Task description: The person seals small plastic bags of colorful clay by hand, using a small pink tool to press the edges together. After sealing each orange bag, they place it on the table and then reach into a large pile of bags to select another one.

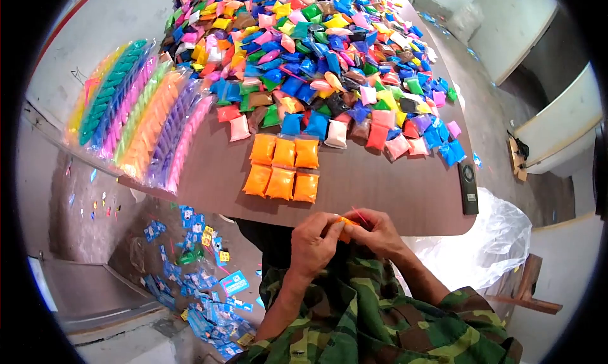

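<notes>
Both hands meet at the near edge of the table (392, 196). From my remote seat I see the left hand (315, 242) and the right hand (382, 233) pinched shut on one small orange packet (346, 223), thumbs and fingertips pressed on it so only a sliver of orange shows between them. A thin red strip (360, 214) pokes up from the grip by the right fingers. Just beyond the grip lies a block of six orange packs (282, 167), two rows of three, touching. Farther beyond spreads a heap of mixed coloured packs (316, 47). Beyond and left of the grip lie long clear sleeves (139, 114) of sorted colours. To its right rests a flat black device (468, 188).
</notes>
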### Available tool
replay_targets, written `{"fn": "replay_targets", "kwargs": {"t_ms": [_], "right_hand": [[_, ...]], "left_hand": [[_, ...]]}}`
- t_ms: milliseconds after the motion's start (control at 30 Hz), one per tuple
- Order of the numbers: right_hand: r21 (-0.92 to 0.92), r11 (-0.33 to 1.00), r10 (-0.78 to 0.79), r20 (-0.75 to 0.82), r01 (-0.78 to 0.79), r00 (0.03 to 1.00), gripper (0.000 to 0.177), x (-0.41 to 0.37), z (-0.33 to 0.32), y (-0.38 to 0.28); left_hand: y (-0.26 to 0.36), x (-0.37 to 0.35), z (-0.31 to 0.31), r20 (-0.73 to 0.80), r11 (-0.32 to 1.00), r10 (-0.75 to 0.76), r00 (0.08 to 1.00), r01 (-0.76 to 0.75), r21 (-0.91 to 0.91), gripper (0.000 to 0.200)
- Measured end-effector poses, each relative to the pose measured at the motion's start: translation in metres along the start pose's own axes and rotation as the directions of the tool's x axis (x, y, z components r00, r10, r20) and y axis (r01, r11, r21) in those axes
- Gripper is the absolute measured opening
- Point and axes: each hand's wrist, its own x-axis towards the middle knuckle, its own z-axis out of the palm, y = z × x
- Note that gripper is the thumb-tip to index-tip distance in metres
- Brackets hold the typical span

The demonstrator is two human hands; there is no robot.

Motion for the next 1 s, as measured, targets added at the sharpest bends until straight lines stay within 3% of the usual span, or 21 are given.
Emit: {"fn": "replay_targets", "kwargs": {"t_ms": [67,133,267,467,567,667,833,1000], "right_hand": [[-0.021,1.0,0.022,0.013,-0.022,1.0,0.025,0.0,-0.001,-0.002],[-0.005,1.0,0.021,-0.026,-0.021,0.999,0.026,0.0,0.0,-0.009],[0.215,0.976,-0.002,-0.118,0.028,0.993,0.025,0.001,0.012,-0.003],[0.091,0.994,0.063,-0.081,-0.056,0.995,0.027,-0.005,0.011,0.005],[0.066,0.996,0.062,-0.096,-0.056,0.993,0.027,-0.006,0.008,0.009],[0.079,0.997,-0.004,-0.114,0.013,0.993,0.027,-0.009,0.009,0.008],[0.004,0.999,0.034,-0.058,-0.034,0.998,0.027,-0.011,0.007,-0.006],[0.022,0.999,0.039,-0.055,-0.038,0.998,0.028,-0.005,0.006,-0.01]], "left_hand": [[0.004,-0.002,-0.001,-0.01,0.992,-0.078,0.997,0.077,-0.097,0.021],[0.002,-0.002,0.002,-0.022,0.935,-0.186,0.982,0.17,-0.31,0.024],[-0.009,-0.007,0.009,0.033,0.814,-0.298,0.954,0.272,-0.513,0.025],[-0.01,-0.006,0.002,-0.007,0.968,-0.217,0.976,0.214,-0.134,0.024],[-0.006,-0.007,0.001,0.019,0.975,-0.175,0.984,0.175,-0.138,0.024],[-0.003,-0.006,0.004,0.029,0.935,-0.213,0.977,0.212,-0.283,0.024],[-0.01,-0.006,0.006,-0.003,0.948,-0.201,0.98,0.194,-0.252,0.022],[-0.01,-0.007,0.002,0.084,0.969,-0.146,0.986,0.159,-0.187,0.02]]}}
